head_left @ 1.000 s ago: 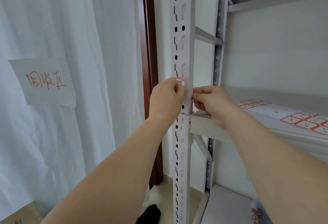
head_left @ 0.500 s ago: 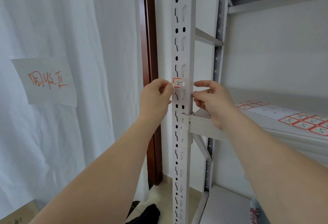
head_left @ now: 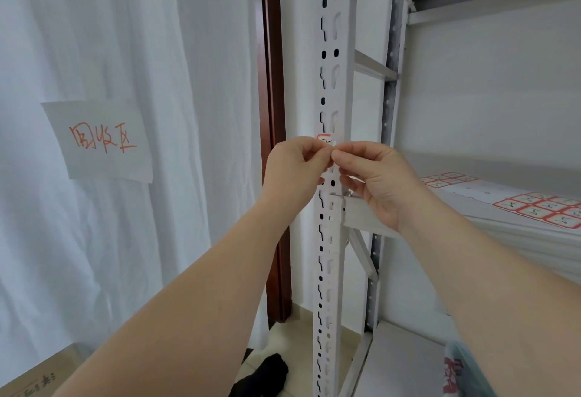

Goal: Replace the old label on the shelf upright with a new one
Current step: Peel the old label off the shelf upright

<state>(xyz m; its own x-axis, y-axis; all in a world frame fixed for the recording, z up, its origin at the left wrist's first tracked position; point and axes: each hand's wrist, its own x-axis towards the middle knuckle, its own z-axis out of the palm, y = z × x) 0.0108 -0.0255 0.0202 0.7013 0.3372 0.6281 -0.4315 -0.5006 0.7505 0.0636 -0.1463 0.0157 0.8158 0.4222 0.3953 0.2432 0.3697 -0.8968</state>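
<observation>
**A:** How far along are they? Surely the sign (head_left: 100,142), away to the left of the hands, isn't the job.

**B:** No, ignore that. Watch the left hand (head_left: 298,170). Its fingers are curled, with thumb and forefinger pinching at the lower edge of the label (head_left: 324,138). The label sits on the upright (head_left: 334,82), just above both hands.

**A:** And the right hand (head_left: 374,176)?

**B:** Curled as well, with its fingertips butted against the left's. I can't tell whether it has hold of any of the label.

**A:** So they're peeling off the old one?

**B:** That's my guess, working a corner loose. The next move calls for a slow, even pull so the label doesn't tear. After that they'd need a fresh one from the sheet (head_left: 534,208) on the shelf (head_left: 361,220), off to the right of the right hand.
</observation>
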